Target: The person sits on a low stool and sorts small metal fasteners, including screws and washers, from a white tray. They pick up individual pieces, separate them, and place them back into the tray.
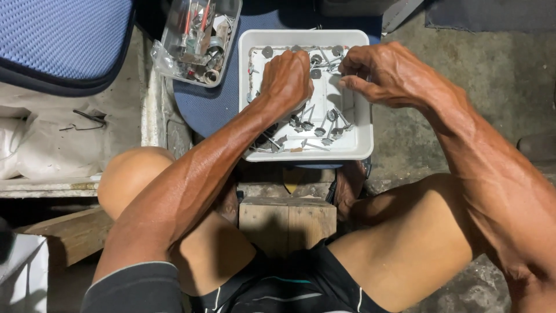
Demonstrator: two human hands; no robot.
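Concrete floor (pixel 492 75) surrounds the blue seat carrying my white tray (pixel 364 142). My left hand (pixel 286 81) curls loosely over the flat-headed metal pins (pixel 324 124), while my right hand (pixel 385 72) pinches one at the tray's 1 o'clock corner. A clear box of spares (pixel 197 40) sits at 10 o'clock, within reach.

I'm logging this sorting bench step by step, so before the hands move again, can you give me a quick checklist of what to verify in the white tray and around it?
1. White tray sits flat on the blue seat: ok.
2. Left hand is inside the tray, over the pins: ok; what it grips: cannot tell.
3. Right hand at the tray's upper right edge, fingertips pinched on a small metal piece: ok; a firm hold: cannot tell.
4. Flat-headed metal pins all lie inside the tray, none spilled on the floor: ok.
5. Clear plastic container of parts stands beside the tray, apart from both hands: ok.
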